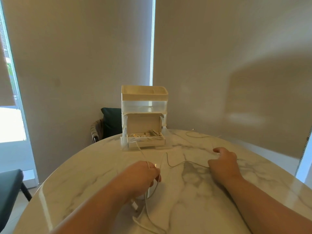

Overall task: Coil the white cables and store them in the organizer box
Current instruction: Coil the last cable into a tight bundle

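Two hands at work | left hand [143, 176] grips white cables [179, 163], fingertips hidden | right hand [222, 163] curled on one strand | cable count unclear, ends cut off | one organizer box [144, 105] across table [84, 174]

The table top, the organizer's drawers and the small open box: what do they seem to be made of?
Table top: marble or a marble-look stone, polished, judging by the grey veins and glossy reflections. Organizer drawers: translucent plastic, as the inside shows through. Open box: probably matte beige cardboard, with a folded-up lid flap.
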`<state>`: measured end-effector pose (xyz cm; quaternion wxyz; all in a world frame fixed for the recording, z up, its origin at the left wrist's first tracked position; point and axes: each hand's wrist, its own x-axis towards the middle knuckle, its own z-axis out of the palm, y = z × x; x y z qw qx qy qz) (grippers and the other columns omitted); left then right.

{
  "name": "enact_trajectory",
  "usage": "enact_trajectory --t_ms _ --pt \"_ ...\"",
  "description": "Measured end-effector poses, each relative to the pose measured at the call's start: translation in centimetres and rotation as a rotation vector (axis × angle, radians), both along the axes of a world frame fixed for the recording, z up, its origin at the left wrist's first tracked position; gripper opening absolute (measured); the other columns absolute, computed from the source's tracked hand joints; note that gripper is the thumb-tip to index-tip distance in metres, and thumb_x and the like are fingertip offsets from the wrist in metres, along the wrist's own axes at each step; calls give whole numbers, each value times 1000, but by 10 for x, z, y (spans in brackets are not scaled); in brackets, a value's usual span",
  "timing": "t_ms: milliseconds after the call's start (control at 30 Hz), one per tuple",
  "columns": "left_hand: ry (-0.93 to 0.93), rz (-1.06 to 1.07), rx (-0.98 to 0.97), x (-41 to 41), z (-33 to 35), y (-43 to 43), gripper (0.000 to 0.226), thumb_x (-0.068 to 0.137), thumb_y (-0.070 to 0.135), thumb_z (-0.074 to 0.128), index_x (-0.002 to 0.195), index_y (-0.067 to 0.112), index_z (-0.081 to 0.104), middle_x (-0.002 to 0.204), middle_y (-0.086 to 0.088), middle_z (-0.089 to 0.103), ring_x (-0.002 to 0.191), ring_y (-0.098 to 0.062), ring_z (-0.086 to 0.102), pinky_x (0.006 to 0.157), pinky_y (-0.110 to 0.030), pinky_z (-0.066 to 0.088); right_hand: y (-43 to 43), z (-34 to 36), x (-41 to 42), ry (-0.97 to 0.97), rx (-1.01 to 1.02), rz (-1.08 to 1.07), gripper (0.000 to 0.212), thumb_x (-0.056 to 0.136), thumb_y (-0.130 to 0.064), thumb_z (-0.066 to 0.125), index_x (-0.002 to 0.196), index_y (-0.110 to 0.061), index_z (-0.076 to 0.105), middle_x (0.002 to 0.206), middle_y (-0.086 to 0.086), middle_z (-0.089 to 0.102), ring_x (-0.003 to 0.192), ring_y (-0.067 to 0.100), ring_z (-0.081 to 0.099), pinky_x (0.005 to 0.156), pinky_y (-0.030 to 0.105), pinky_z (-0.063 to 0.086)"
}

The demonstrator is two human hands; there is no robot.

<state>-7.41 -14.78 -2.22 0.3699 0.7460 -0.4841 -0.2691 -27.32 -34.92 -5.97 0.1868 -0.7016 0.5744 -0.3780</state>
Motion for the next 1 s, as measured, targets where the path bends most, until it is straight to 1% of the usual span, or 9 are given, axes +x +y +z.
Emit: enact_trajectory --t_ms 100,200,333,500,567,633,767,933,1000 --pt "30 3 6 -5 -4 -1 29 99 29 50 79 18 68 63 4 55 50 -9 45 50 -18 36 3 2 -2 343 135 -82 50 75 -38 62 121 -20 59 124 12 59 110 32 58 91 38 51" --pt "61 -38 26 -10 -6 -2 29 98 31 51 78 20 68 62 5 55 45 -8 44 47 -16 35 0 -2 1 442 161 -20 38 82 -29 52 117 -18 61 123 8 64 109 28 61 94 40 51" --pt "35 -98 41 -14 -8 -2 28 96 31 52 77 22 69 63 7 56 52 -10 46 54 -20 38 -2 -2 7 350 115 101 41 89 -20 51 128 -15 60 134 9 59 122 27 54 103 35 44" --pt "47 -210 69 -32 -13 -3 27 96 32 53 74 23 68 59 9 54 49 -6 46 48 -14 36 17 6 16 182 206 516 49 89 -22 54 138 -24 52 144 -3 52 128 13 49 103 23 36" --pt "33 -137 16 -39 -19 -8 27 94 31 52 73 22 66 60 8 56 54 -10 50 54 -18 39 24 6 22 95 179 508 42 95 -23 54 137 -25 53 144 -2 51 127 13 49 101 24 36" --pt "38 -7 -86 -40 -25 -16 26 93 29 48 77 14 63 62 3 55 58 -16 50 60 -25 42 31 8 26 11 47 307 45 94 -39 54 136 -22 54 141 4 48 127 20 47 98 31 35" --pt "29 -65 -109 -37 -26 -17 25 91 30 51 76 14 62 56 7 52 51 -11 48 56 -23 42 41 11 30 413 97 49 70 88 -74 33 137 -27 50 141 9 47 130 31 42 105 46 31" --pt "-21 -408 -14 -57 -10 -2 23 95 32 52 83 26 71 57 16 55 55 4 50 58 -14 42 26 -6 39 501 92 319 102 68 -92 -11 109 -28 57 111 3 63 109 30 57 99 48 40" --pt "-54 -444 4 -63 -5 2 23 95 33 51 87 25 71 69 14 58 70 1 55 72 -16 47 32 -3 44 699 28 443 81 76 -82 -1 126 -35 43 118 3 57 113 34 53 98 50 41"
